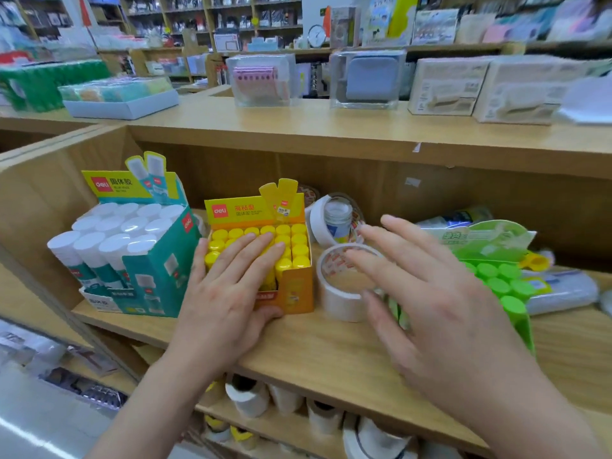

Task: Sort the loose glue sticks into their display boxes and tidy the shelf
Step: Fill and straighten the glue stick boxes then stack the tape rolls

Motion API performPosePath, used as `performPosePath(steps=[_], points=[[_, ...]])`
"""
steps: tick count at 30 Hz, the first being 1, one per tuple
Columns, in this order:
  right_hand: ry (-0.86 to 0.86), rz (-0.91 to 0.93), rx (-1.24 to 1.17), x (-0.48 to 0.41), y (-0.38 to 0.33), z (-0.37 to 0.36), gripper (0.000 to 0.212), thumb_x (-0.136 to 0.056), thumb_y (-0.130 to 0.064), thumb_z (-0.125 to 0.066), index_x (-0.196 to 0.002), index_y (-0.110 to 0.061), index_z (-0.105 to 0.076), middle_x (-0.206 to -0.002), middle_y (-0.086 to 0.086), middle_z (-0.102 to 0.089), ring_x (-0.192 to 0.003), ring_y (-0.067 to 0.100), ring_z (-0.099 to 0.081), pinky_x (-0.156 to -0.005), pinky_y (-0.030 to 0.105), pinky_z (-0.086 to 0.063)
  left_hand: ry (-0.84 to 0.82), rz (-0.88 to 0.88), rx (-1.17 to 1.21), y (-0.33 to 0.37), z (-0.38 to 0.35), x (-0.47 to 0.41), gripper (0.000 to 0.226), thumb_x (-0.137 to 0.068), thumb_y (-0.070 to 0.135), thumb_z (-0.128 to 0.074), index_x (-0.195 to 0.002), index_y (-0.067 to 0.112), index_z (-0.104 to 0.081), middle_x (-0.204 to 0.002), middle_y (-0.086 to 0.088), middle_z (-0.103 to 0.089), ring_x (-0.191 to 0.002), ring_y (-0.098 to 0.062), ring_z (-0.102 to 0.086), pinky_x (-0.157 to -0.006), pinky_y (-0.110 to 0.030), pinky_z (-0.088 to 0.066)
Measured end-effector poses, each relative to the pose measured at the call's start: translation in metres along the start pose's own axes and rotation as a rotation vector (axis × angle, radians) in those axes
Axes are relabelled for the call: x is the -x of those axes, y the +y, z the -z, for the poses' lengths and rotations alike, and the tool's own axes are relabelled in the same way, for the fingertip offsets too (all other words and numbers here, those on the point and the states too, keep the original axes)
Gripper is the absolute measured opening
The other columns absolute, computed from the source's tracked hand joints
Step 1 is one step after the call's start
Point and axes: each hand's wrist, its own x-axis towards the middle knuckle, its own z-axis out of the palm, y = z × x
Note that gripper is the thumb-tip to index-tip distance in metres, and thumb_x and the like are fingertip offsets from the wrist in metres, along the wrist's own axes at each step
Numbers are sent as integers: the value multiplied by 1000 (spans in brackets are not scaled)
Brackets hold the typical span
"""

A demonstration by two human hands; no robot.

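My left hand presses flat on round yellow caps in the orange cardboard "deli" box; my blurred right hand seems splayed, empty, over a white tape roll.

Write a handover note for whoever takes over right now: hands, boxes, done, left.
Hands: left hand open, flat on the yellow sticks in the yellow box, thumb at its front. The right hand is open, empty, blurred, above a tape roll.
Boxes on the shelf: teal box left, yellow box middle, green box right.
Done: the visible rows in all three look filled.
Left: a yellow-capped piece lies behind the green box, likely a stray; tape rolls and wrapped packs probably need tidying.
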Motion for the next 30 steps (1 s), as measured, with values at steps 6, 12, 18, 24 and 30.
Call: performPosePath(steps=[6, 12, 18, 24, 30], points=[[-4, -280, 103, 20, 38, 31, 52, -89, -49, -45, -135, -26, -51, -144, 4, -47, -139, 27, -32, -106, 54, -35, 25, 104, -90, 31, -1, -7, 85, -71, 35, -74, -145, 20, -35, -155, -5, -31, -145, -25, -18, -115, -55, -1], [-108, -621, -229, 38, 46, 41, 72, -75, -69, -39, -133, -68, 4, -155, -29, 11, -128, -25, 7, -103, 10, -6, 125, -268, 230, 112, 16, -11, 70, -85, 47, -54, -145, 17, -36, -156, -6, -29, -145, -23, -23, -113, -45, -28], [20, -549, -267, 47, 54, 24, 65, -89, -49, -40, -145, -47, -7, -160, -15, 0, -120, -35, 10, -91, -10, 1, -68, -342, 79, 155, -8, -26, 112, -56, 74, -71, -146, 20, -31, -153, -4, -35, -141, -22, -28, -110, -49, -22], [90, -470, -459, 55, 62, 22, 63, -91, -32, -50, -146, -43, -21, -157, -16, -18, -141, -10, -10, -114, 15, -16, -69, -268, 56, 149, -4, -22, 106, -49, 63, -80, -140, 26, -40, -140, -4, -48, -132, -25, -39, -110, -51, -24], [49, -548, -282, 69, 121, 61, 39, -88, -23, -59, -126, -29, -57, -119, -10, -61, -108, 5, -54, -96, 27, -41, -8, -236, 48, 168, 6, -17, 87, -69, 64, -59, -141, 19, -41, -143, -6, -46, -136, -26, -36, -110, -54, -24]])
